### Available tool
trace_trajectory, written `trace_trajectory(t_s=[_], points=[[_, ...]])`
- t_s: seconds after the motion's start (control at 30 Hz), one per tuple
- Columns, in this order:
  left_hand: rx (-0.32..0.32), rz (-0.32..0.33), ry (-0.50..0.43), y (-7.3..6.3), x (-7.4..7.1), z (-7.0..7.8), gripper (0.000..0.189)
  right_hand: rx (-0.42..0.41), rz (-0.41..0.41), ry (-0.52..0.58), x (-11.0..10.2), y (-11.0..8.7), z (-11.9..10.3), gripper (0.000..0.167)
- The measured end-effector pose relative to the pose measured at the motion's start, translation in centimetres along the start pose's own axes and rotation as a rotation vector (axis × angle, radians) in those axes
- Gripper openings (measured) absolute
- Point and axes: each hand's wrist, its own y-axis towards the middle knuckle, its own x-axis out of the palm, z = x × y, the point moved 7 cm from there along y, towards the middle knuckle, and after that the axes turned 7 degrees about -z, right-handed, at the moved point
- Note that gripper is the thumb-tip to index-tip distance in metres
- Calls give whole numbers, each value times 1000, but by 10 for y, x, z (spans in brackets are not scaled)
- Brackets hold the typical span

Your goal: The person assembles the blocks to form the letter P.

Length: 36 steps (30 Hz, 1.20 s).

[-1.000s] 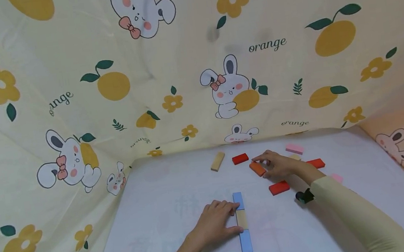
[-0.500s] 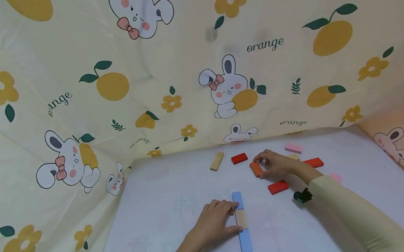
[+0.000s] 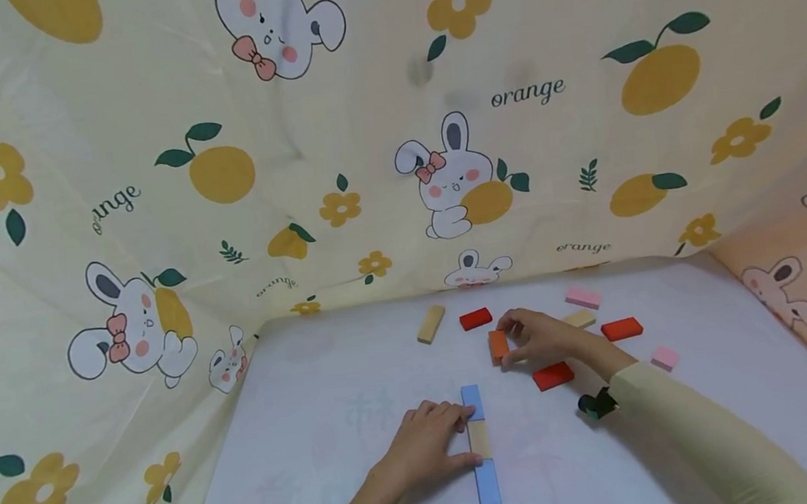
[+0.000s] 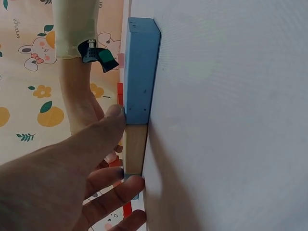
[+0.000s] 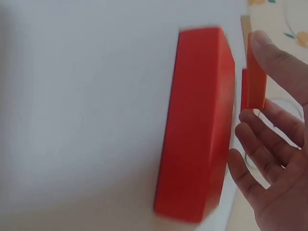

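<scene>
Checking the head view, I saw a blue-tan-blue row point(image 3: 479, 441) laid end to end and loose blocks point(image 3: 553, 376) left beyond it (no container showed), then, by left wrist, the left hand point(image 4: 57, 178) resting loose fingers against the row and, by right wrist, the right hand point(image 5: 286, 187) pinching the orange block point(image 5: 256, 79) apart from it.

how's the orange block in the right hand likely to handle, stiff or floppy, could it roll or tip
The orange block looks stiff: its edges run straight where the right hand pinches it. Its flat faces make rolling unlikely. Stood on end, it might tip, being long and thin.
</scene>
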Motion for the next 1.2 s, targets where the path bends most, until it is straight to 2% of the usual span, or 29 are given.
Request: trace_trajectory(t_s=[0.3,0.6,1.2], points=[[10,7,4,-2,-1,2,74,-66,-11,-9,16,3,-22,64],[18,16,19,0,-1,1,75,-97,-9,-36,27,9,-38,64],[21,15,7,0,0,-1,75,-123,-28,-22,43,15,-48,59]])
